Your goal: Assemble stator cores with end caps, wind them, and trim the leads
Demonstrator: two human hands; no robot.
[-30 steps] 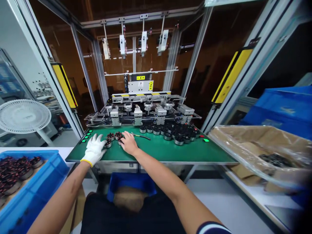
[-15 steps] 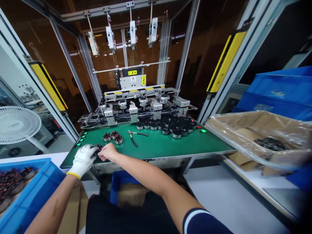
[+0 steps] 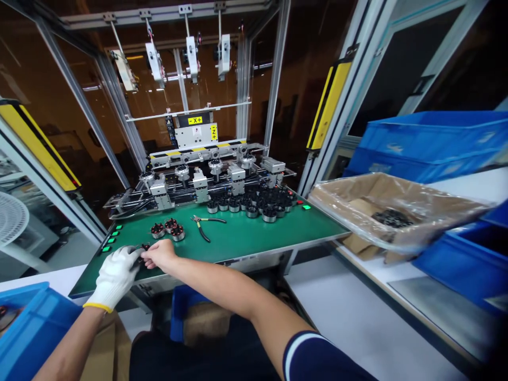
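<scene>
My left hand, in a white glove, and my bare right hand meet over the near left part of the green table. Both are closed on one small wound motor part, which shows only partly between the fingers. Three more wound motor parts sit in a cluster a little beyond my hands. A pair of pliers with green handles lies to their right. Farther back, several dark ring-shaped parts are grouped in front of the machine fixtures.
Green lit buttons line the table's left edge, another green button sits at the right. A plastic-lined cardboard box and blue bins stand at the right. Another blue bin is at lower left, a white fan beyond it.
My hands have drawn back from the cluster of parts to the table's near left, taking one part between them. The view has turned to the right.
</scene>
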